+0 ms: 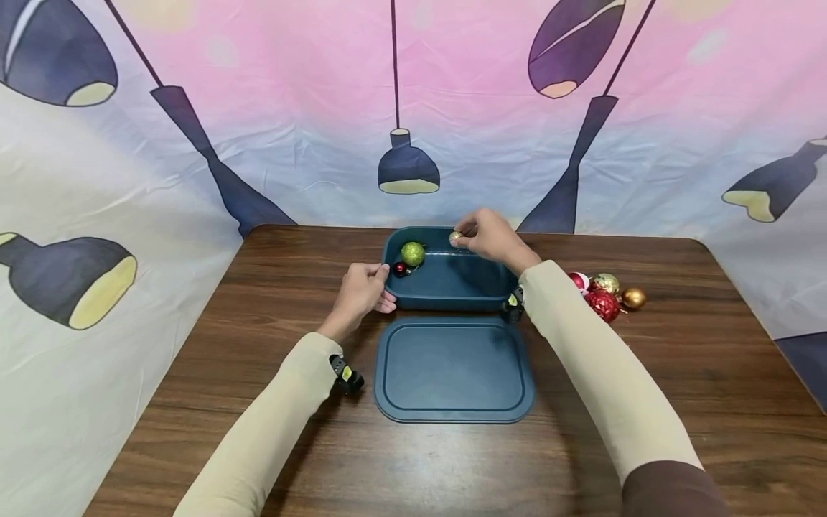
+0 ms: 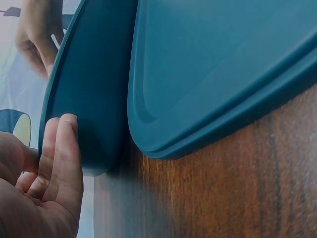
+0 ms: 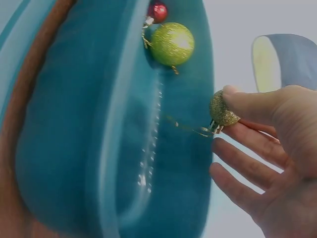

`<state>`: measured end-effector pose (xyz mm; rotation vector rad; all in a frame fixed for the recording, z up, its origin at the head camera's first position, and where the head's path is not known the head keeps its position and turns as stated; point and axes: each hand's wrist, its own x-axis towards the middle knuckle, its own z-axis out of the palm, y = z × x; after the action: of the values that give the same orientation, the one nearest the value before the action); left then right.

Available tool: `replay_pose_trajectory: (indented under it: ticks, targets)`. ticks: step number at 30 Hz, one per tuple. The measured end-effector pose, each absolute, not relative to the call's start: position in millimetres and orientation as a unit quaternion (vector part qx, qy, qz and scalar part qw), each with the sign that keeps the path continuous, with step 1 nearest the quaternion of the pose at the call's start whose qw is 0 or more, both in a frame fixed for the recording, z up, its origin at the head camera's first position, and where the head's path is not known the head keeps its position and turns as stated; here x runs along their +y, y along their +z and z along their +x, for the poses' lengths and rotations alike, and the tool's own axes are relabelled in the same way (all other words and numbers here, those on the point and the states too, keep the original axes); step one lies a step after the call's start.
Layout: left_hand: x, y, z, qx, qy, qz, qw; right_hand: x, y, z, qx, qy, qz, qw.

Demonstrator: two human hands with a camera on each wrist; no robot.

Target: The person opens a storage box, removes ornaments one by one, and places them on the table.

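Note:
My right hand (image 1: 492, 235) pinches a small glittery gold bauble (image 3: 221, 109) between thumb and fingers, over the back of a dark teal box (image 1: 452, 303). A thin gold string hangs from the bauble's cap. Inside the box, towards its left end, lie a lime green bauble (image 1: 413, 253) and a smaller dark red bauble (image 1: 400, 269). At the box's left front corner, my left hand (image 1: 363, 291) holds the side, its fingers (image 2: 67, 163) against the outer wall.
A matching teal lid (image 1: 454, 370) lies flat on the wooden table (image 1: 310, 280) in front of the box. Several baubles, among them a red one (image 1: 603, 305) and a gold one (image 1: 634, 298), cluster right of the box, beside my right sleeve. A printed cloth (image 1: 336, 86) hangs behind.

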<state>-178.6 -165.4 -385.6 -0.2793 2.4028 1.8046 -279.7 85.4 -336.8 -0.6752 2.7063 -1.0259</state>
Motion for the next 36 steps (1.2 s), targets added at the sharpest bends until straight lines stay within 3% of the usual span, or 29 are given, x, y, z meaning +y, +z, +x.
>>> replay_pose_trajectory:
  ticks: [14,36]
  targets:
    - [-167,-387,-178,0.793,0.599,-0.089,0.064,134,-317,-261,0.913,-0.336,-0.231,0.022]
    - [-166,-388,-178,0.794,0.599,-0.081,0.057,229,-316,-215,0.927,-0.330,-0.173,-0.048]
